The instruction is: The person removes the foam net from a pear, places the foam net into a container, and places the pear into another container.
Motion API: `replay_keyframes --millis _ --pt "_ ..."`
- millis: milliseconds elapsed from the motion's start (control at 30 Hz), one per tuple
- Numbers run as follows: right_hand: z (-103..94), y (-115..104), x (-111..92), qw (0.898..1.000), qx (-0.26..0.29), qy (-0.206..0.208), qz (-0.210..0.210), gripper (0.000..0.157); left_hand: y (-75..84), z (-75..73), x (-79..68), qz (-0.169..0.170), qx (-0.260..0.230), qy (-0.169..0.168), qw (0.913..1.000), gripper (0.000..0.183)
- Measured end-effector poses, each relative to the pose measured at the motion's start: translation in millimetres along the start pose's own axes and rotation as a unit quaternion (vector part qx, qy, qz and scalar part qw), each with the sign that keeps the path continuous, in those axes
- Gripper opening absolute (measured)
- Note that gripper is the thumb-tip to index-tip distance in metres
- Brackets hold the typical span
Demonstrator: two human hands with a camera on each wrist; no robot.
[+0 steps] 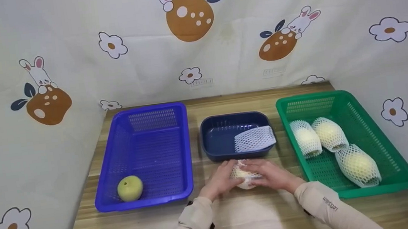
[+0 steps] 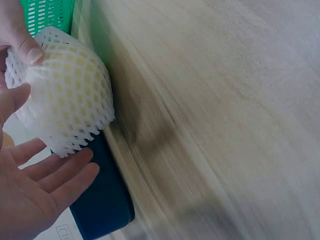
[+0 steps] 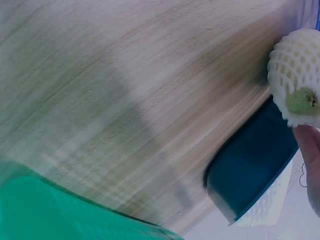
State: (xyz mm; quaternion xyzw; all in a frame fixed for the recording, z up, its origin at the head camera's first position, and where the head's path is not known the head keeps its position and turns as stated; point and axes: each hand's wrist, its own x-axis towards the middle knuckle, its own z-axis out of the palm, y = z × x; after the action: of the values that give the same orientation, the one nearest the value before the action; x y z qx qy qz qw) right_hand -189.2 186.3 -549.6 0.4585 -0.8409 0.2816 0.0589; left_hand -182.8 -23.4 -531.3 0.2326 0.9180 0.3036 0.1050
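Observation:
Both hands hold one pale yellow-green pear (image 1: 243,172) in a white foam net, low over the table just in front of the navy box. My left hand (image 1: 222,180) is at its left side; in the left wrist view the thumb touches the net and the fingertips lie at its serrated edge. My right hand (image 1: 271,174) grips the opposite side, its thumb (image 2: 31,52) pressing on the gathered net. In the right wrist view the pear's greenish end (image 3: 302,101) shows bare through the net opening.
The navy box (image 1: 209,154) contains an empty foam net (image 1: 255,139) overhanging its right rim. On the left, a blue basket (image 1: 99,197) holds a bare pear (image 1: 130,188). To the right, a green basket (image 1: 387,146) holds three netted pears (image 1: 357,165). A patterned cloth hangs behind.

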Motion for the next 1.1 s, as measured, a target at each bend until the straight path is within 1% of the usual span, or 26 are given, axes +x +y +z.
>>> replay_keyframes --millis 33,100,233,300,400,467,567,700,733,800,967,1033,1100 --pt "-0.5 -1 0 1.0 -0.003 0.004 0.002 0.051 0.2 -0.4 -0.1 0.006 -0.004 0.004 1.0 0.055" --pt "-1.5 -2 -1 1.0 -0.005 -0.001 0.018 0.055 0.4 -0.2 -0.1 0.013 -0.01 0.009 0.9998 0.052" --pt "-4.2 -4 -5 0.996 0.002 -0.051 0.079 0.075 1.6 0.7 0.5 0.015 -0.017 0.012 0.9997 0.05" --pt "-4.9 -5 -8 0.993 0.002 -0.067 0.092 0.079 2.2 1.3 0.7 0.019 -0.017 0.015 0.9995 0.05" --pt "-5.5 -6 -10 0.994 -0.001 -0.064 0.087 0.074 2.8 2.2 0.6 0.024 -0.009 0.018 0.9995 0.052" --pt "-6.1 -6 -11 0.996 -0.005 -0.05 0.078 0.068 3.1 2.8 0.4 0.026 -0.006 0.02 0.9994 0.055" --pt "-6.9 -6 -9 0.997 -0.014 -0.03 0.066 0.058 5.0 3.2 -0.3 0.02 -0.01 0.021 0.9995 0.059" --pt "-7.7 -5 -8 0.999 -0.023 -0.002 0.041 0.048 7.3 4.2 -0.8 0.016 -0.006 0.028 0.9994 0.06" --pt "-7.9 -5 -7 0.999 -0.02 0.001 0.039 0.049 7.8 4.5 -0.9 0.016 -0.001 0.031 0.9994 0.06" --pt "-8.3 -5 -7 0.999 -0.011 0.002 0.053 0.054 8.6 5.2 -0.4 0.016 0.009 0.035 0.9992 0.059" --pt "-6.5 -8 -6 0.992 0.033 -0.021 0.121 0.076 11.6 6.4 0.5 0.017 0.023 0.04 0.9988 0.061" --pt "-4.1 -8 -7 0.99 0.045 -0.037 0.126 0.076 12.0 7.2 0.7 0.018 0.022 0.037 0.9989 0.062" --pt "-1.8 -8 -8 0.99 0.049 -0.049 0.119 0.075 11.1 7.8 0.9 0.021 0.017 0.032 0.9991 0.063"
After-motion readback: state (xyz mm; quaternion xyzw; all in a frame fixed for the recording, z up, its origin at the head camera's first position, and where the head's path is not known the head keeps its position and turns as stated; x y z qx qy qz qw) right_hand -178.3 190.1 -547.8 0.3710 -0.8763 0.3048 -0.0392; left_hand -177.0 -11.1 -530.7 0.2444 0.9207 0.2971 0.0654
